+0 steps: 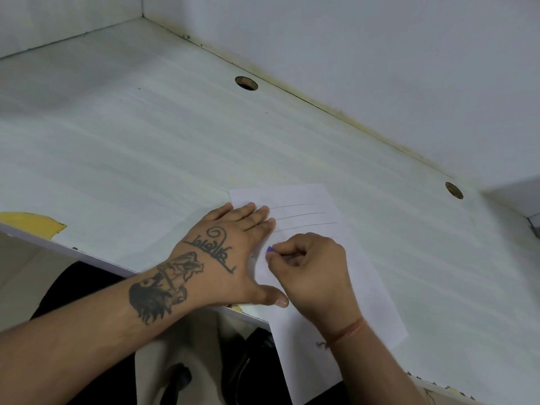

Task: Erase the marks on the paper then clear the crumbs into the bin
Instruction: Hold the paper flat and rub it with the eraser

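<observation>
A white sheet of paper (359, 258) lies on the desk, its near end hanging over the front edge. Three thin pencil lines (301, 214) cross its upper part. My left hand (222, 258) lies flat on the paper's left side, fingers straight, pressing it down. My right hand (309, 264) pinches a small blue eraser (270, 250) against the paper just below the lines. Most of the eraser is hidden in my fingers. A few tiny crumbs dot the paper near the eraser.
The white desk (146, 147) has two round cable holes (246, 83) (454, 190) near the back wall. A chipped yellow patch (32, 223) marks the front edge at left. No bin is in view.
</observation>
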